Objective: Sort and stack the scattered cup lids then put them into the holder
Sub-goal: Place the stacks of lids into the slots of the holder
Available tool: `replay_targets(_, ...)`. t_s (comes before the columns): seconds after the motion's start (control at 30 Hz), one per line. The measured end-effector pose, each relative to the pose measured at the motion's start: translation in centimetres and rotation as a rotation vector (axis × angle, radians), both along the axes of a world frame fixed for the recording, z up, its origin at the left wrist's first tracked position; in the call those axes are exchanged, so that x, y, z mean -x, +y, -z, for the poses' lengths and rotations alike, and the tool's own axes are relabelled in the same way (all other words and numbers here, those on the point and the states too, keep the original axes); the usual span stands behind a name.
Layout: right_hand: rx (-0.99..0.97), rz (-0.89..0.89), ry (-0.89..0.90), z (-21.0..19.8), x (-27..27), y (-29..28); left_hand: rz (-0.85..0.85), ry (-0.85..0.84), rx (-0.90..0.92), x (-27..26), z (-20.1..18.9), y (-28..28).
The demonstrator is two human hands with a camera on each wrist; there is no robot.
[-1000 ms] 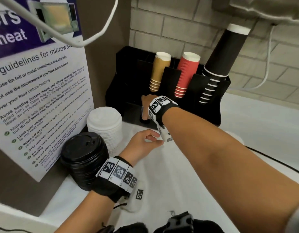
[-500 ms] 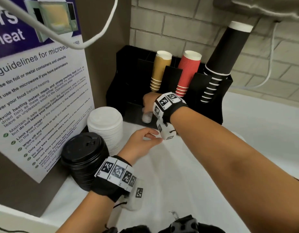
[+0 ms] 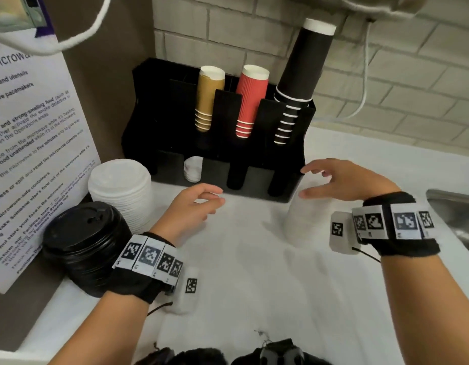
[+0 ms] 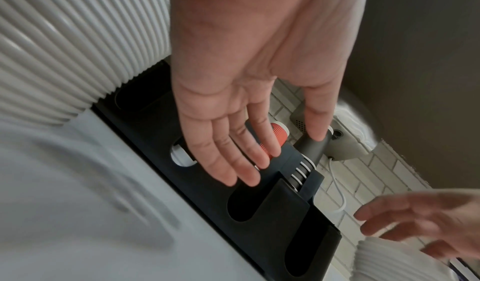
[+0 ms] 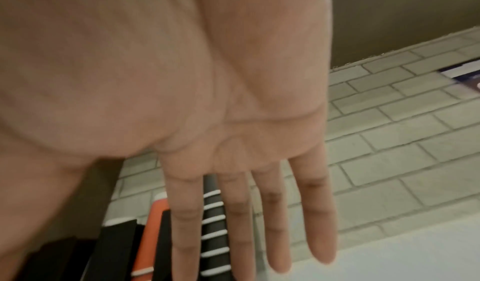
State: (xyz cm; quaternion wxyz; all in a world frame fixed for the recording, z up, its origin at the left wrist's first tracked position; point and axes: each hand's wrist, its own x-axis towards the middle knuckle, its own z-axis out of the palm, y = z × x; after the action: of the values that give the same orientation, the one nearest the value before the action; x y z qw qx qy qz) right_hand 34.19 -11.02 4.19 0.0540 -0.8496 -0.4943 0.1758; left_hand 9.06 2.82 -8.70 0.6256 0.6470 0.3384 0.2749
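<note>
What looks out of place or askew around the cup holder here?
The black cup stack in the holder leans right, far taller than the others. Only a short white lid stack sits in a front slot; three lid stacks wait outside.

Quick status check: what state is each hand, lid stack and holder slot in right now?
Left hand: open, holding nothing.
Right hand: open, fingers spread above a blurred white lid stack.
Small white lids: stacked in the holder's left slot.
Holder: middle and right lid slots look empty.
Large white lids: stacked on the counter.
Black lids: stacked on the counter.
</note>
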Motion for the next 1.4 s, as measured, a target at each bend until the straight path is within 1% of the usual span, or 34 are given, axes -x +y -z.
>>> replay_targets(0.13, 0.049, 0.048, -0.010, 2.2, -0.9, -1.4, 0.040, 0.025, -0.007, -0.6, -0.1, -0.7)
replay_targets(0.33, -0.043, 0.036, -0.035, 4.2, -0.8, -1.1, 0.070, 0.036, -0.015, -0.8, 0.0, -1.2)
replay_targets(0.53, -0.069, 0.051, -0.030, 4.0, -1.1, -1.1, 0.065, 0.041, -0.041, -0.8, -0.3, -1.5)
replay_targets(0.63, -0.186, 0.019, -0.057, 2.7, -0.7, -1.2, 0.054, 0.033, -0.129, -0.8, -0.9, -1.8)
replay_targets(0.7, -0.338, -0.029, 0.018, 1.5, 0.5, -1.0, 0.084, -0.031, -0.188, -1.1, -1.8, -2.3)
replay_targets(0.77, -0.469, -0.103, 0.179, 0.5, 2.7, -0.5, 0.134, -0.141, -0.189, -1.6, -2.8, -3.0)
replay_targets(0.8, -0.501, -0.153, 0.275, 0.2, 4.0, -0.2, 0.158, -0.194, -0.189, -1.9, -3.2, -3.3)
replay_targets(0.87, -0.514, -0.229, 0.457, 0.4, 6.2, 0.6, 0.192, -0.301, -0.189, -2.6, -3.6, -3.9)
replay_targets(0.9, -0.512, -0.250, 0.516, 0.7, 7.1, 0.9, 0.196, -0.356, -0.186, -2.8, -3.7, -4.1)
replay_targets(1.0, -0.539, -0.262, 0.607, 1.5, 8.5, 1.6, 0.125, -0.463, -0.161, -2.8, -3.7, -4.4)
replay_targets(1.07, -0.537, -0.252, 0.662, 1.9, 8.5, 1.7, 0.086, -0.476, -0.145, -2.4, -3.5, -4.4)
replay_targets(1.2, -0.503, -0.258, 0.746, 1.7, 8.0, 1.6, 0.110, -0.466, -0.149, -1.7, -3.3, -3.8)
replay_targets(1.4, -0.483, -0.287, 0.790, 1.2, 7.7, 1.4, 0.145, -0.407, -0.175, -1.6, -3.3, -3.4)
